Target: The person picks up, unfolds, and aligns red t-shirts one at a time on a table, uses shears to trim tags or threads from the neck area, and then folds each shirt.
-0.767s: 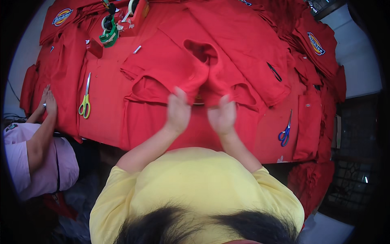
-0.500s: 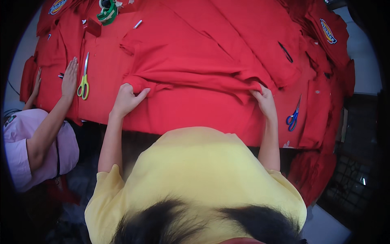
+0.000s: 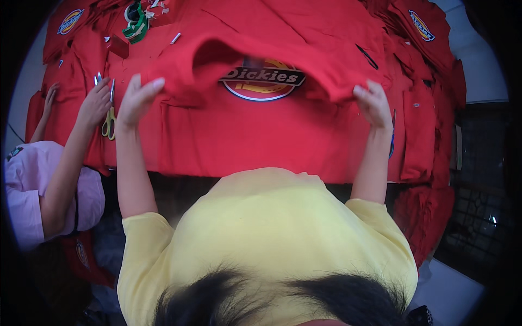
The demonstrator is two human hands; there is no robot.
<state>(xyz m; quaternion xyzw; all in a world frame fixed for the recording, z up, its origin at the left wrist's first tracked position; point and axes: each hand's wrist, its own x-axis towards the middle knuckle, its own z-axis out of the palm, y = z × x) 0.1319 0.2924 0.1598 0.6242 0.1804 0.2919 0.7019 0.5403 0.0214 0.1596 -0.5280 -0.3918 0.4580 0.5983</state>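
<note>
A red garment (image 3: 239, 127) with a large oval printed emblem (image 3: 261, 81) lies spread in front of me. Its far fabric layer is lifted in a loose arch, leaving a dark hollow beneath. At the left end of this raised edge, my left hand (image 3: 133, 103) grips the cloth, thumb laid over it; motion blurs the fabric there. My right hand (image 3: 374, 103) pinches the opposite end between thumb and fingers. Just beyond my right wrist, blue-handled scissors (image 3: 392, 136) are partly hidden.
Red cloth covers the table. At left, a co-worker's hand (image 3: 95, 103) holds a small bladed tool beside yellow-handled scissors (image 3: 109, 125). A green tape dispenser (image 3: 136, 24), a small red box (image 3: 117, 48) and a white stick (image 3: 175, 38) lie farther back. Folded red garments (image 3: 418, 130) line the right.
Both my hands have risen and moved outward and away from me, lifting the garment's edge and uncovering the emblem. The co-worker's hand has moved over beside the yellow scissors.
</note>
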